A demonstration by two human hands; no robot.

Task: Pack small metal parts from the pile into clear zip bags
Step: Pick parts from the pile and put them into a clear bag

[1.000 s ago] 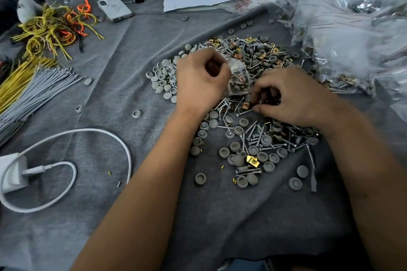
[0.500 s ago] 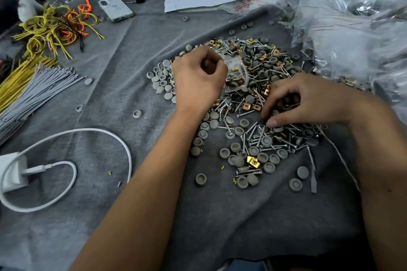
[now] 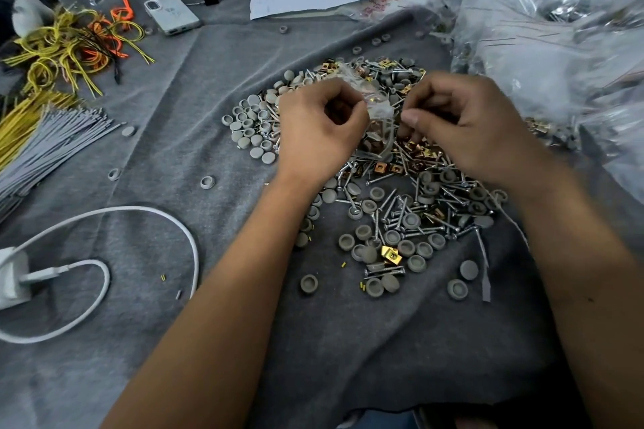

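Fingers of the left hand (image 3: 319, 131) pinch the zip bag (image 3: 378, 115), holding its mouth up. At its 3 o'clock, the right hand (image 3: 463, 125) grip is closed on parts from the pile (image 3: 414, 219), seemingly feeding them in.

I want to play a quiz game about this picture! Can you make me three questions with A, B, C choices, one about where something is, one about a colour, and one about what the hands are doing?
1. Where does the phone lie?
A. far left of the grey cloth
B. on the parts pile
C. under the white paper

2. What colour is the charger cable?
A. black
B. white
C. orange

3. What is the left hand doing?
A. lying flat on the cloth
B. gripping a small clear zip bag
C. holding a pen

Answers: 1 A, it sits beside the yellow wires. 2 B, it loops white on the cloth. 3 B, its fingers curl on the bag, with the right hand at the bag's other side.
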